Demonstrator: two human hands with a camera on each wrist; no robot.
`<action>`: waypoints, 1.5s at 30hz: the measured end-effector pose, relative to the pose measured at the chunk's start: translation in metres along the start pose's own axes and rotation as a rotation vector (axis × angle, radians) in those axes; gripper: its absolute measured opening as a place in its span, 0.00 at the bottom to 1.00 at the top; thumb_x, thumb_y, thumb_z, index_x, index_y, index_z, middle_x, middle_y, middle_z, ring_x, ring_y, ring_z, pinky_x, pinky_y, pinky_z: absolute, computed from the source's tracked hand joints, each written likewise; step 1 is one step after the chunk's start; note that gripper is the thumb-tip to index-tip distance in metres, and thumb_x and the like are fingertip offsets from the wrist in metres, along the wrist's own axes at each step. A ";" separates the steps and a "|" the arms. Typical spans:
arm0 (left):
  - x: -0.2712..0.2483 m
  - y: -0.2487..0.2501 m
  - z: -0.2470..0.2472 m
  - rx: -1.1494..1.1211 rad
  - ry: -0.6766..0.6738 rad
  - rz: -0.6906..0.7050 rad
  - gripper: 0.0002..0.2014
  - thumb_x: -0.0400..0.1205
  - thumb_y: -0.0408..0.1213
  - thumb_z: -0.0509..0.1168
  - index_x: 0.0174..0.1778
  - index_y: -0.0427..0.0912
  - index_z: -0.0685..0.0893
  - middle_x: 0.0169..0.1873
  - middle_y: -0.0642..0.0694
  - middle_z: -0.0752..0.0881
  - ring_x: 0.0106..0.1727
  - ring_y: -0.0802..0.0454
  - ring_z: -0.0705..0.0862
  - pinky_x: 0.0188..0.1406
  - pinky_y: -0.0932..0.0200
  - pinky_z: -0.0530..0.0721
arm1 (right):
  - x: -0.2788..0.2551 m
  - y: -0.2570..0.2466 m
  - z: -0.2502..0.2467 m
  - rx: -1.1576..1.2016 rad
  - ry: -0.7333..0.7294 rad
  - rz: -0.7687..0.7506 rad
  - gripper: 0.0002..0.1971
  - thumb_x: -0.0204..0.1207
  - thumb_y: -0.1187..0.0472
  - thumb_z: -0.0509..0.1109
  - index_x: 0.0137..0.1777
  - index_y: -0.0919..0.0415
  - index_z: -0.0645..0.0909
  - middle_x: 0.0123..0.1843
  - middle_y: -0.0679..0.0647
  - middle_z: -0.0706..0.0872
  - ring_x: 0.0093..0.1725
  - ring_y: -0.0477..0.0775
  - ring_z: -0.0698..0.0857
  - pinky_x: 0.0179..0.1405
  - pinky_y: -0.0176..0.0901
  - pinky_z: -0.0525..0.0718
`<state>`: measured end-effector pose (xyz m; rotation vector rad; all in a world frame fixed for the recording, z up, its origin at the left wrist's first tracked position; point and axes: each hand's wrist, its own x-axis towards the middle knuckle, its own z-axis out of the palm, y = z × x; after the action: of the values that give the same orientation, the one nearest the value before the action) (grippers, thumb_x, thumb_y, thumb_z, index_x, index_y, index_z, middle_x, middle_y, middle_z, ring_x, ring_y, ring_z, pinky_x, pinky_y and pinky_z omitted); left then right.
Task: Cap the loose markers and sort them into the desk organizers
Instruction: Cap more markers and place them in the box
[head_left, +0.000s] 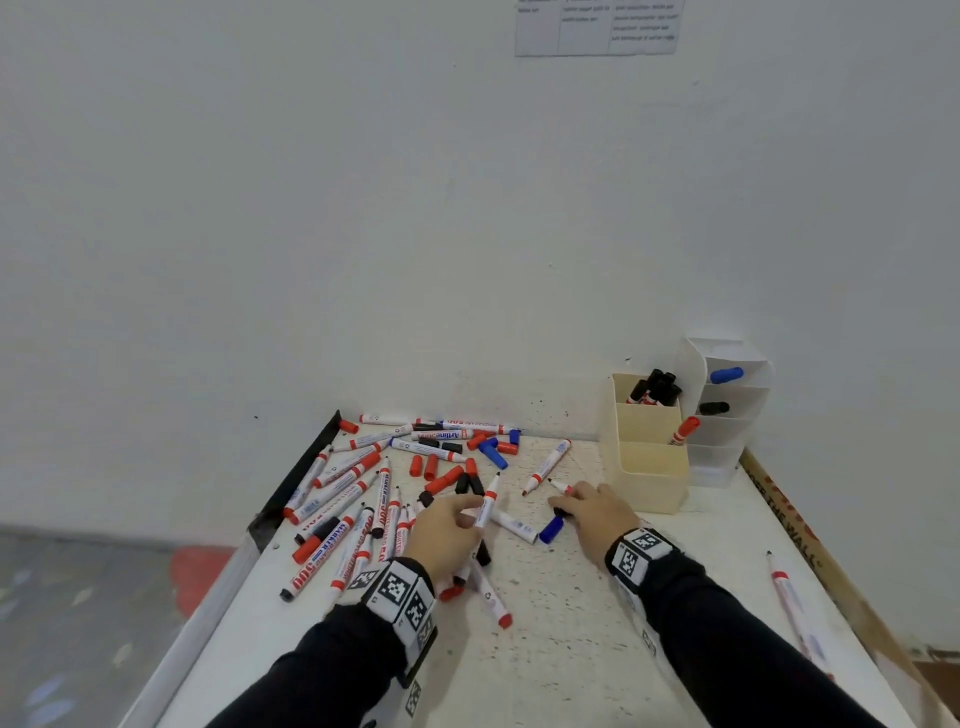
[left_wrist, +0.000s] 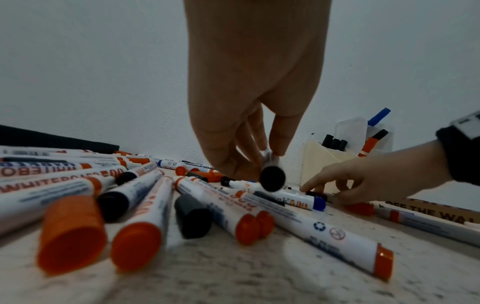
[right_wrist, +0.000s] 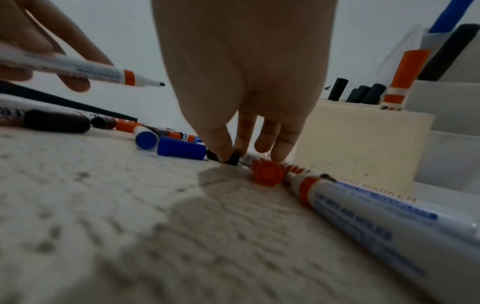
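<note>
White wall (head_left: 311, 208) is carrying 1 printed sheet (head_left: 597, 26) at 12 o'clock; speckled table (head_left: 561, 649) is abutting it; grey floor (head_left: 78, 597) is showing at 8 o'clock.

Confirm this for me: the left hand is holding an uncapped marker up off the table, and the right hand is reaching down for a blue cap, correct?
Not quite. The left hand does hold an uncapped marker off the table, but the right hand is pinching a black cap, not a blue one. The right wrist view shows the blue cap lying untouched beside it.
</note>
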<state>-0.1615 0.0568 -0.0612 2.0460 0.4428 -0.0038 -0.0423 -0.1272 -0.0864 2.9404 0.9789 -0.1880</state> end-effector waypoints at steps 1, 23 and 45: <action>0.000 -0.001 -0.002 0.002 0.000 0.004 0.21 0.81 0.31 0.61 0.71 0.49 0.75 0.51 0.49 0.83 0.39 0.59 0.81 0.34 0.68 0.80 | 0.002 -0.002 0.000 -0.003 0.021 0.018 0.24 0.81 0.65 0.58 0.75 0.45 0.65 0.72 0.53 0.70 0.65 0.57 0.71 0.60 0.47 0.76; -0.007 0.015 0.039 0.180 -0.093 0.177 0.21 0.83 0.28 0.57 0.69 0.53 0.77 0.66 0.50 0.81 0.66 0.54 0.78 0.60 0.65 0.74 | -0.040 0.009 -0.027 1.051 0.263 0.092 0.09 0.76 0.66 0.68 0.46 0.50 0.74 0.43 0.47 0.85 0.31 0.39 0.78 0.33 0.29 0.74; -0.027 0.058 0.077 -0.154 -0.442 0.091 0.15 0.87 0.46 0.50 0.43 0.45 0.77 0.30 0.51 0.78 0.25 0.56 0.73 0.24 0.64 0.72 | -0.084 0.010 -0.039 0.895 0.196 0.001 0.22 0.82 0.43 0.48 0.38 0.58 0.72 0.33 0.51 0.74 0.34 0.48 0.73 0.41 0.43 0.72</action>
<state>-0.1549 -0.0423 -0.0459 1.8430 0.0704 -0.3493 -0.0993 -0.1825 -0.0375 3.8215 1.1412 -0.4467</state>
